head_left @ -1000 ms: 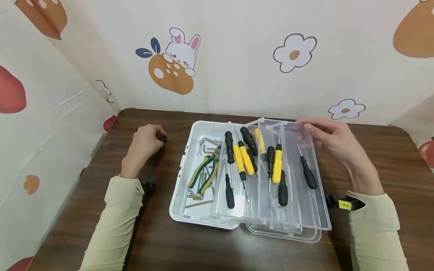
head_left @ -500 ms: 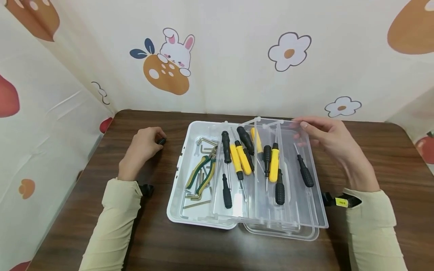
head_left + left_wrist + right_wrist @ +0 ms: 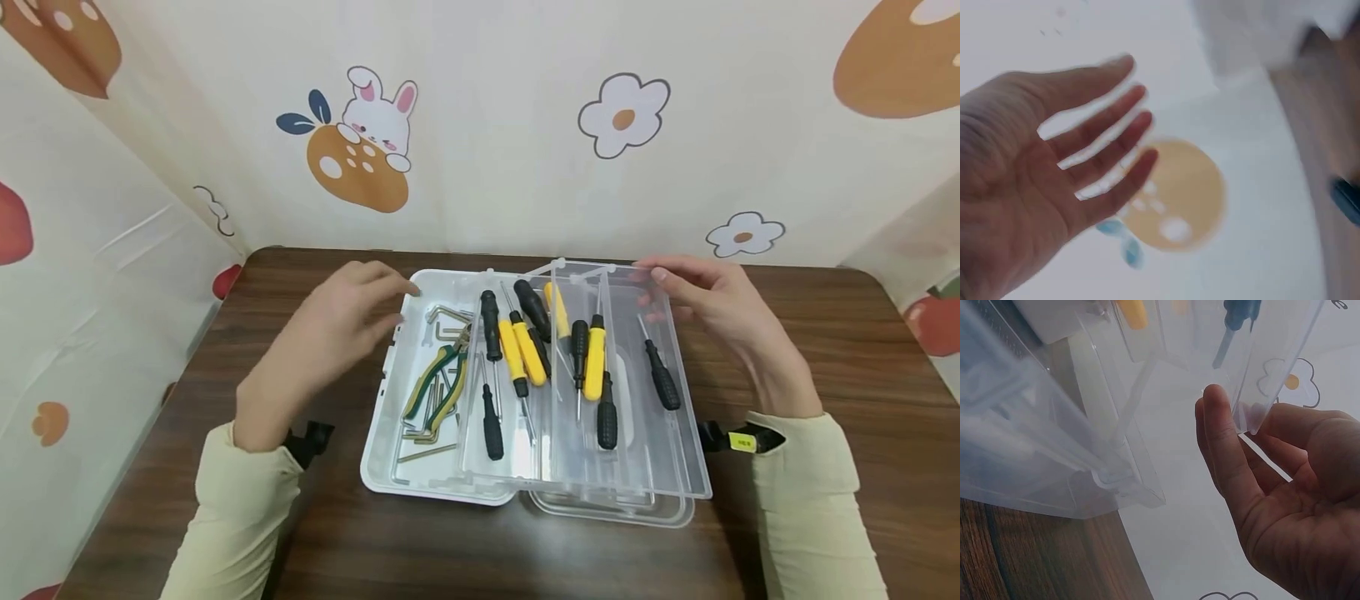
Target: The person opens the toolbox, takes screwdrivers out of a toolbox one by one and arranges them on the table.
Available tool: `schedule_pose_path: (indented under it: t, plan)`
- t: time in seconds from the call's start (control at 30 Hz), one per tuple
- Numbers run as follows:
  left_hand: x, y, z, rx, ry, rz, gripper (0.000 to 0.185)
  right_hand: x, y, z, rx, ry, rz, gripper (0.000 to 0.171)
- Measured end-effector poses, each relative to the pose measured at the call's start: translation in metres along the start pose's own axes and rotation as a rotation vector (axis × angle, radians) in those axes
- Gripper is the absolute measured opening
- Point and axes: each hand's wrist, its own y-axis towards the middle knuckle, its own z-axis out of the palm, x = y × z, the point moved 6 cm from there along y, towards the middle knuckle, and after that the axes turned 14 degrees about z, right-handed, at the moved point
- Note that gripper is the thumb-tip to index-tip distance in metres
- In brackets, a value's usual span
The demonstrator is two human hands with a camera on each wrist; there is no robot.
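My left hand (image 3: 367, 304) hovers open, fingers spread, just left of the white tool box (image 3: 375, 467); in the left wrist view this hand (image 3: 1085, 162) is blurred and holds nothing. My right hand (image 3: 663, 287) holds the far right corner of a clear tray (image 3: 637, 454), which lies across the box and carries several yellow screwdrivers (image 3: 520, 350) and black screwdrivers (image 3: 660, 379). In the right wrist view, the tray corner (image 3: 1254, 406) sits between that hand's (image 3: 1241, 456) fingers and thumb. Green-yellow pliers (image 3: 438, 387) and hex keys (image 3: 442, 317) lie in the box's left part.
The box stands in the middle of a dark wooden table (image 3: 825, 333), with its clear lid (image 3: 600, 510) open to the right under the tray. Cartoon-printed sheets wall in the table at the back and left. Bare tabletop shows on both sides of the box.
My left hand has left the table at the left, where it gripped a small black thing, and moved right toward the box with its fingers spread. The right hand has stayed on the tray.
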Motion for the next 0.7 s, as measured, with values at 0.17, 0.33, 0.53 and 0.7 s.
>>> schedule_pose_path:
  t: [0.17,0.33,0.53,0.7]
  plan:
    - [-0.056,0.015,0.003,0.010,0.041,0.278,0.036,0.002,0.001,0.001,-0.006,-0.009,-0.004,0.034]
    - [-0.084,0.032,0.021,0.144,0.076,0.446,0.035,0.002,0.002,0.000,-0.003,-0.001,-0.008,0.032]
    - [-0.096,0.046,0.046,0.296,0.074,0.519,0.033,-0.001,0.002,-0.001,-0.017,-0.019,0.005,0.031]
    - [-0.099,0.053,0.058,0.354,0.060,0.526,0.029,-0.002,0.002,-0.001,-0.018,0.005,0.003,0.029]
